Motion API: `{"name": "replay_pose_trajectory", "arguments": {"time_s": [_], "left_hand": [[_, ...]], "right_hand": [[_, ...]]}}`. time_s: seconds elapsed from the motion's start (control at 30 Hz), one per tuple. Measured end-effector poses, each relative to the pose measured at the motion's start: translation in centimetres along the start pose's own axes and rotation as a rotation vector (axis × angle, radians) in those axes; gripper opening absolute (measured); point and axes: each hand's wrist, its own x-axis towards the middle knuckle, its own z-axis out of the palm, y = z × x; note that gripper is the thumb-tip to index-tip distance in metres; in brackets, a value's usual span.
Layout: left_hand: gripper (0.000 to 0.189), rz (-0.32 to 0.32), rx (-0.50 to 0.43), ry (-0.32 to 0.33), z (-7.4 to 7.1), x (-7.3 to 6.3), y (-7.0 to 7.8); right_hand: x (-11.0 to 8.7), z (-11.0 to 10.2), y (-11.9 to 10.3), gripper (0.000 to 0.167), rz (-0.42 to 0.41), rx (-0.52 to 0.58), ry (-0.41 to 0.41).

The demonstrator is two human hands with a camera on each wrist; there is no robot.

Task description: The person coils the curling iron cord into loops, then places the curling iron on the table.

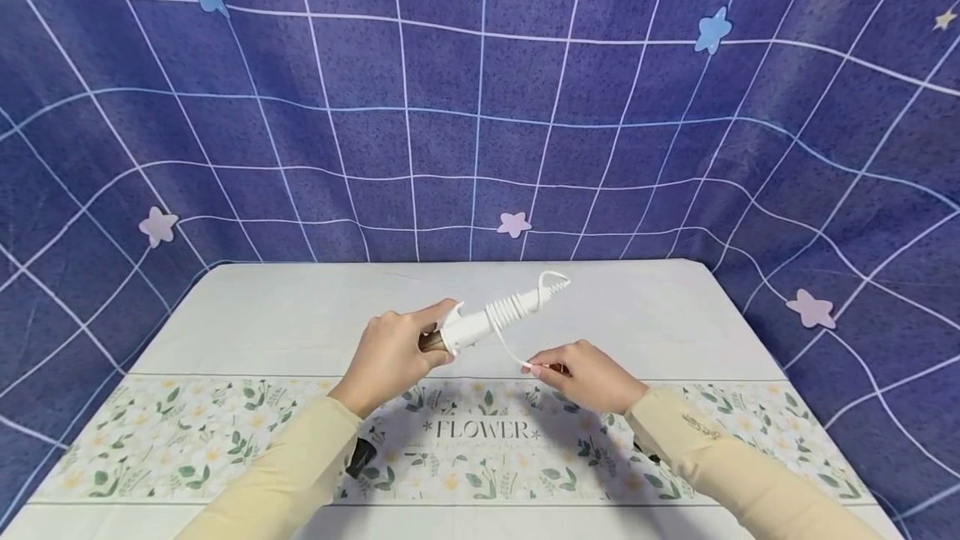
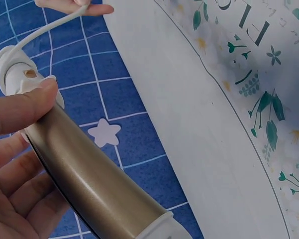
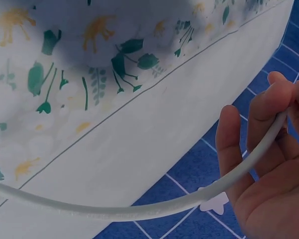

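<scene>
My left hand (image 1: 388, 354) grips a curling iron (image 1: 468, 329) over the table, thumb and fingers around it where the gold-brown barrel (image 2: 97, 167) meets the white handle. The handle points up and to the right, and several turns of white cord (image 1: 504, 311) are wound about it. In the left wrist view the thumb (image 2: 37, 102) presses near the handle's end of the barrel. To the right, my right hand (image 1: 588, 375) pinches a loose stretch of the cord between thumb and fingers. That stretch sags in a curve across the right wrist view, where the other fingers (image 3: 229, 134) stay off it.
Underneath lies a white table (image 1: 300, 307) with a flower-printed band lettered FLOWER (image 1: 482, 429). A blue grid-patterned curtain with stars (image 1: 480, 148) hangs behind and at both sides. A small black object (image 1: 361, 457) shows beside the left sleeve.
</scene>
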Motion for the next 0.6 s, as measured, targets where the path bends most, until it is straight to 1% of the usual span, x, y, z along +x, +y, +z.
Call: {"name": "replay_pose_trajectory", "arguments": {"time_s": [0.13,0.23,0.37,0.47,0.5,0.53,0.6], "left_hand": [[0.065,0.008,-0.019,-0.021,0.0,0.0,-0.1],[0.066,0.019,-0.026,-0.037,0.1,-0.1,-0.1],[0.068,0.043,-0.046,-0.054,0.1,-0.1,-0.2],[0.07,0.057,-0.097,-0.085,0.1,-0.2,-0.2],[0.07,0.063,-0.118,-0.101,0.0,-0.2,-0.3],[0.07,0.068,-0.14,-0.117,0.0,-0.2,-0.3],[0.071,0.083,-0.175,-0.151,0.0,-0.2,-0.4]], "right_hand": [[0.7,0.0,0.3,0.028,-0.023,-0.038,0.017],[1.3,0.0,0.6,0.027,-0.022,-0.034,0.026],[2.0,-0.2,1.0,0.026,0.018,-0.005,0.047],[2.1,-0.5,1.2,0.025,0.057,0.047,0.072],[2.2,-0.6,1.3,0.023,0.047,0.061,0.085],[2.2,-0.7,1.3,0.021,0.02,0.079,0.097],[2.2,-1.0,1.5,0.016,-0.081,0.064,0.113]]}}
